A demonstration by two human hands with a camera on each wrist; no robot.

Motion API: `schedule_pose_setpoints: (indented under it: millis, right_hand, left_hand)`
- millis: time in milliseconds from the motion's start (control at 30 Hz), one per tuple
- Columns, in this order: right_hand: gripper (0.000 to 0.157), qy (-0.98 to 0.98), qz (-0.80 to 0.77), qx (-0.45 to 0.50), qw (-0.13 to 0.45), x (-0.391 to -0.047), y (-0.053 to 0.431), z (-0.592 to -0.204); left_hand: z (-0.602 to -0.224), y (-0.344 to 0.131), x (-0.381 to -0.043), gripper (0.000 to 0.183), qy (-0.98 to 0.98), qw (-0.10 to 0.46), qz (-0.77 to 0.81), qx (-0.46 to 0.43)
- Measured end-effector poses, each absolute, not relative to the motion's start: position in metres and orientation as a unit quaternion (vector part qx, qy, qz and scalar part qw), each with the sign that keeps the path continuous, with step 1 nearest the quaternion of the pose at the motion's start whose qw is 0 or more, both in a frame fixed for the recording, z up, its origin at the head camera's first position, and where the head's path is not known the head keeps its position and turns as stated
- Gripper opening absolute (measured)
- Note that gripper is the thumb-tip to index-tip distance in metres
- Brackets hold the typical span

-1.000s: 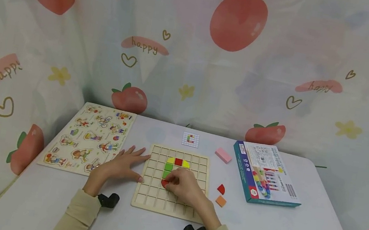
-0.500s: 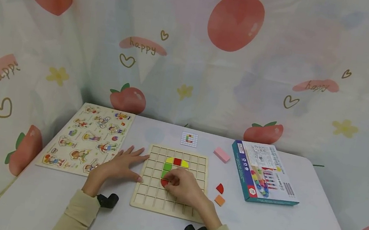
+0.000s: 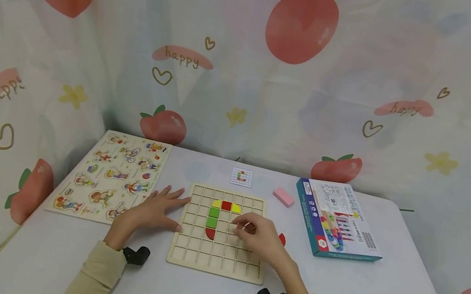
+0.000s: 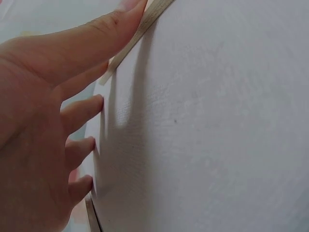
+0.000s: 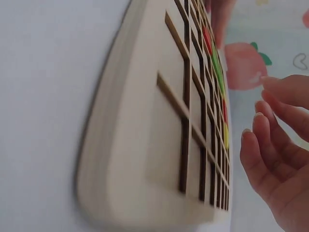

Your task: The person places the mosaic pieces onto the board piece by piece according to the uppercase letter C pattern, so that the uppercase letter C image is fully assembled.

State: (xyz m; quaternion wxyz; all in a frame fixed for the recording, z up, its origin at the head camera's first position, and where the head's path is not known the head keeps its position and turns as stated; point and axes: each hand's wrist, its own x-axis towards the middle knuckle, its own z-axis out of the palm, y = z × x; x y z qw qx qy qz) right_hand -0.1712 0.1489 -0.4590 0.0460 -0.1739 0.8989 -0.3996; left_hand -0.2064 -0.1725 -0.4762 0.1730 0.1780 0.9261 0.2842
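A wooden grid board (image 3: 190, 255) lies on the table in the head view. In its cells sit a red quarter-round piece (image 3: 210, 234), two green squares (image 3: 212, 222), a red square (image 3: 226, 206) and two yellow rounded pieces (image 3: 236, 208). My left hand (image 3: 151, 211) spreads its fingers at the board's left edge, and its thumb touches the rim. Over the right half of the board is my right hand (image 3: 261, 238), fingers loosely bent and holding nothing; the right wrist view shows its fingertips (image 5: 259, 116) apart from the board. Another red quarter-round piece (image 3: 282, 239) is partly hidden behind this hand.
A small pattern card (image 3: 242, 177) lies behind the board, with a pink block (image 3: 283, 197) to its right. At the right is a flat boxed set (image 3: 338, 221). A picture puzzle board (image 3: 116, 175) lies at the left, close to my left hand.
My right hand has let go of the red quarter-round piece, which stays in its cell, and moved right. The orange square is now hidden by that hand. My left hand stays put.
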Motion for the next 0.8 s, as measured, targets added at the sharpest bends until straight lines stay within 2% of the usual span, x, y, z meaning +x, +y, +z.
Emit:
schedule_pose_setpoints:
  millis: [433, 800]
  right_hand:
    - [0.017, 0.927, -0.362, -0.091, 0.034, -0.158, 0.201, -0.454]
    - [0.019, 0.938, -0.336, -0.078, 0.042, -0.15, 0.228, -0.458]
  left_hand:
    - [-0.475, -0.169, -0.208, 0.087, 0.926, 0.172, 0.282, 0.182]
    - [-0.472, -0.169, -0.205, 0.087, 0.928, 0.175, 0.278, 0.173]
